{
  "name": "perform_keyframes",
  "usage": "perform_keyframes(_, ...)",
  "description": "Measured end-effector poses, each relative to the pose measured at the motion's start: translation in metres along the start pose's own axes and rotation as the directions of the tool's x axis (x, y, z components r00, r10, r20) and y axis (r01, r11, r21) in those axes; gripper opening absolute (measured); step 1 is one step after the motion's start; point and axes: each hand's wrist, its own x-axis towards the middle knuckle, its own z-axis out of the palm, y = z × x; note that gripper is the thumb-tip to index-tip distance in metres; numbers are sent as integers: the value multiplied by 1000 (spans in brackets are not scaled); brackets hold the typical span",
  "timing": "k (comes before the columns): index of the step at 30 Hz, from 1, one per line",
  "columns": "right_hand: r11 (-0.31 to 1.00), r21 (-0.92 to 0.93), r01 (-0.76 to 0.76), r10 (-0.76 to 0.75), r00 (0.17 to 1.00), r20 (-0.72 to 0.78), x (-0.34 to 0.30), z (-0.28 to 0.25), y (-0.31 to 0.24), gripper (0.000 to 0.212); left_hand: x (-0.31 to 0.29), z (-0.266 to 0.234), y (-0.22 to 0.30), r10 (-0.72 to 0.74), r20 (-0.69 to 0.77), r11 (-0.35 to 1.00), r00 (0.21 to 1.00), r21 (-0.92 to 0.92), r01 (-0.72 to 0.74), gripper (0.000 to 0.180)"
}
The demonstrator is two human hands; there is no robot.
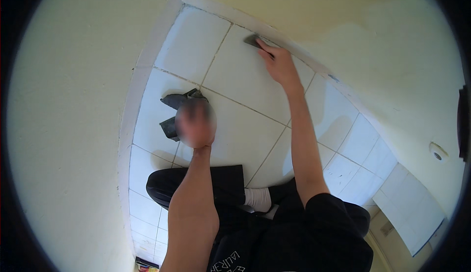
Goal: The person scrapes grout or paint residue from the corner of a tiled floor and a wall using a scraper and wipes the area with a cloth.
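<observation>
My right hand (282, 66), its arm stretched far forward, is closed round a small dark putty knife (252, 40). The flat blade is at the foot of the far wall, close to the joint between skirting and floor tiles; whether it touches cannot be made out. On the left, my left hand (196, 125) is over the tiles and largely blurred. From around it stick out the stiff, angular pieces of a dark green-black folded bag (170, 128), which it seems to grip. The fingers themselves are smeared, and the bag's middle is hidden behind them.
White floor tiles (245, 76) with dark joints run between a left wall (73, 100) and a far wall (343, 22). My crossed legs in black trousers (221, 179) and a white sock (257, 198) are near. At right are a round wall fitting (438, 152) and a white panel (409, 210).
</observation>
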Motion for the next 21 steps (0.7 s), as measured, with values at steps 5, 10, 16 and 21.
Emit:
perform_keyframes(5,1000,-14,-10,12,996,87,26,12,-42,32,-1,-1,-2,23,-30,1000,999,1,-23,52)
perform_keyframes(10,989,-143,40,-54,994,-92,-3,-11,6,30,0,1,-5,13,19,1000,1000,-9,-13,51)
perform_keyframes(16,983,-136,-123,118,992,-45,-26,-32,12,32,1,-1,-1,27,-21,1000,999,11,-26,53)
perform_keyframes(21,998,-43,44,-43,999,24,27,23,-27,31,0,-3,-1,8,25,1000,1000,-13,-8,53)
